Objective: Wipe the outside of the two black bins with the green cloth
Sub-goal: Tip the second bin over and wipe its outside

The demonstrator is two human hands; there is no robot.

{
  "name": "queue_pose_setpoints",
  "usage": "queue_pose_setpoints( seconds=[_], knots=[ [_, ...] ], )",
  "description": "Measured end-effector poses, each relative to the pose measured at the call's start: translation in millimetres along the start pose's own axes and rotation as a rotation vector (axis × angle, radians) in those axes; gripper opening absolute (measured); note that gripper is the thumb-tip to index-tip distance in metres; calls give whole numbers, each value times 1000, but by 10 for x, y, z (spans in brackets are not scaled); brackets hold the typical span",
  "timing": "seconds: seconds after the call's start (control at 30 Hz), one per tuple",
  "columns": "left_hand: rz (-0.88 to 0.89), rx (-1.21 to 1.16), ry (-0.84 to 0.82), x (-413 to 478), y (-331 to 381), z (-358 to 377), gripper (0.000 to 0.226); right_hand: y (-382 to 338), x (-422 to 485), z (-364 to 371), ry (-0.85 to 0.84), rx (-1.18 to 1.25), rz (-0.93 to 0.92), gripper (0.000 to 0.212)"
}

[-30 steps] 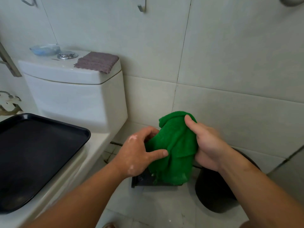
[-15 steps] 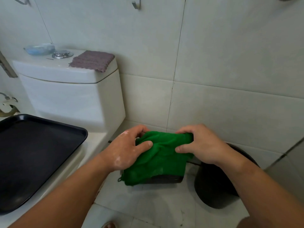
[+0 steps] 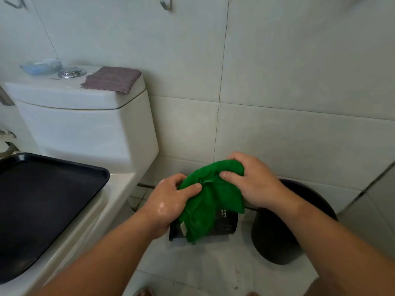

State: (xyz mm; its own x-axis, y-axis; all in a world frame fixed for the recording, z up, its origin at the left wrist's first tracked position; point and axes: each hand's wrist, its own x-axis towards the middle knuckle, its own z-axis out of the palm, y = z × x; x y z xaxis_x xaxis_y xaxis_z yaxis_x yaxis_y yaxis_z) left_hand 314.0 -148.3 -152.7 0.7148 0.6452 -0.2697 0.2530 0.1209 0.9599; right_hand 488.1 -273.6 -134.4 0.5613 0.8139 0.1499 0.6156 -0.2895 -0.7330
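Observation:
Both hands hold the green cloth point(image 3: 210, 197) bunched up in the air above the floor. My left hand point(image 3: 171, 199) pinches its left side and my right hand point(image 3: 254, 180) grips its upper right edge. Below the cloth stands a small black bin point(image 3: 224, 223) with pale lettering near its rim, its top hidden by the cloth. A larger round black bin point(image 3: 275, 238) stands on the floor to its right, partly covered by my right forearm. The cloth hangs in front of the small bin; whether it touches the bin I cannot tell.
A white toilet point(image 3: 85, 129) stands at the left, with a mauve cloth point(image 3: 111, 79) and a clear dish point(image 3: 40, 66) on its tank lid. A black tray point(image 3: 42, 201) lies on the toilet. Tiled walls close in behind and at the right.
The cloth, held upright a second ago, was brought down and spread, and is now gathered into a bunch between both hands. The view has tilted slightly downward.

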Motion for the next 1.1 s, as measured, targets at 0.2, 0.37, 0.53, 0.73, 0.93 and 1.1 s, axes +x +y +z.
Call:
queue_pose_setpoints(
  seconds=[0.2, 0.37, 0.53, 0.73, 0.93, 1.1],
  knots=[
    [-110, -593, -152, -163, 76, 181, 63, -175, -249, 378, -185, -32, -77, 70],
    [-45, -650, -244, -135, 4, 212, 77, -125, -188, 399, -112, 161, -17, 67],
    [-15, -295, -134, 163, -12, 55, 62, 64, 114, 166, -37, 306, 26, 54],
    [-268, 302, 353, 1017, -929, -228, 51, 729, 69, 208, 52, 790, 285, 56],
    [-389, 456, 362, 1534, -1699, -106, 63, 1451, -30, 818, 117, 960, 480, 57],
    [-253, 383, 376, 2003, -1973, -31, 48, 1749, 136, 1138, 72, 861, 507, 55]
  ],
)
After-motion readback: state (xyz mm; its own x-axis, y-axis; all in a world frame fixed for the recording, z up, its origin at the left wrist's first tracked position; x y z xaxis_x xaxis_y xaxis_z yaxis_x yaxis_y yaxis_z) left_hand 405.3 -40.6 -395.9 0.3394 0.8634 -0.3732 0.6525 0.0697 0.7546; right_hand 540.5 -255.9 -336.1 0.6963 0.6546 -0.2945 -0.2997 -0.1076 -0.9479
